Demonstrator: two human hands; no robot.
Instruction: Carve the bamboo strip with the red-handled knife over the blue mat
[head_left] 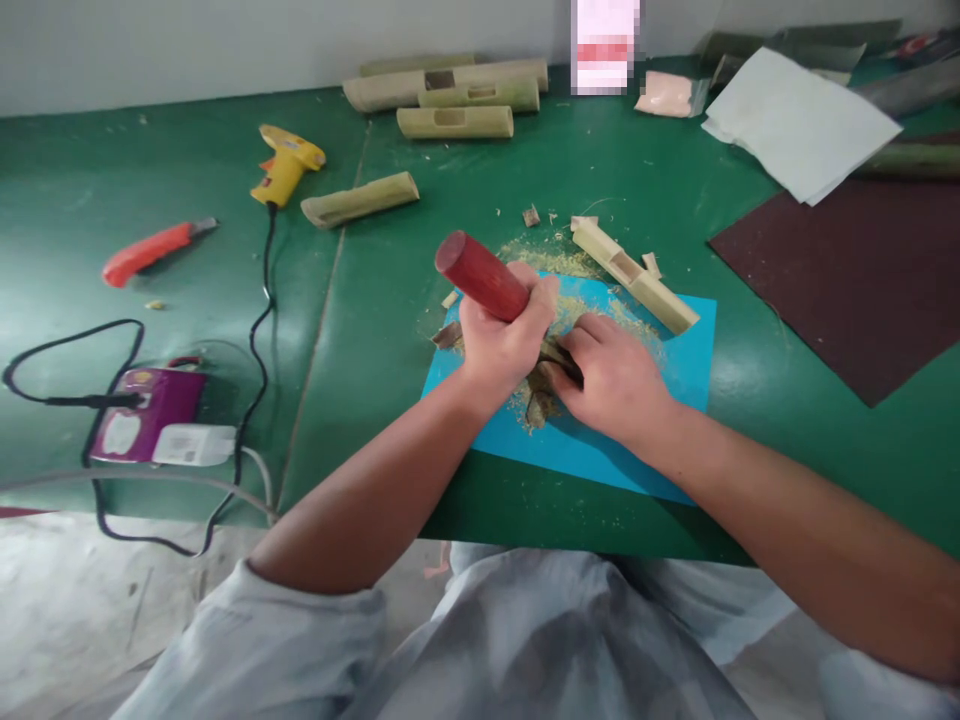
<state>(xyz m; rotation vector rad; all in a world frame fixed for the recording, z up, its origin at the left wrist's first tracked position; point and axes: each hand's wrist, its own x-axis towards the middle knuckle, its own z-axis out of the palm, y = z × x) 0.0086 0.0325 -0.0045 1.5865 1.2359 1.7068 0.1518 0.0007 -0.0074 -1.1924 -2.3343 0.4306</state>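
My left hand (501, 340) is closed around a thick red wooden handle (484, 278), whose blunt end tilts up and to the left. The tool's other end is hidden by my hand. My right hand (619, 375) is just to the right, its fingers bent round a short greenish-brown piece of bamboo (559, 357), largely covered by both hands. A torn brown scrap (540, 402) lies under it. Below both hands is a blue sheet (592, 462) strewn with pale shavings (574, 308). A notched bamboo length (634, 277) rests across the sheet's upper right edge.
On the green table (360, 340) at left are a yellow glue gun (289, 165), a red-handled cutter (150, 253) and a purple power strip (142, 415) with cords. Cut bamboo tubes (454, 123) line the back. White paper (802, 125) and a dark brown sheet (847, 290) lie right.
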